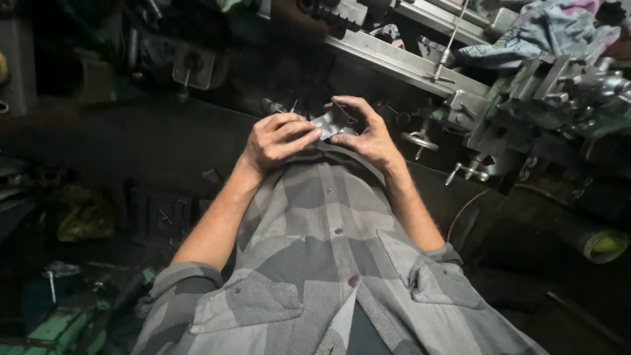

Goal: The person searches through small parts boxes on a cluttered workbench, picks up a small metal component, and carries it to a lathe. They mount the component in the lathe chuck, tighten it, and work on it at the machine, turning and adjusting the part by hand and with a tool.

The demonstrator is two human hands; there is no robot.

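Both hands, left hand and right hand, pinch a small dark metal piece; its edges could cut, or it could drop toward 6 o'clock.

Counted two hands: left hand, right hand. Between them, one small dark metal piece, pinched from both sides. One grey checked shirt; on it three dark buttons seen down front, two chest pocket flaps. One lathe at right; on it one small handwheel, one crank handle. One heap of rags on top. One roll with yellow-green end lower right. One yellow bag at left.
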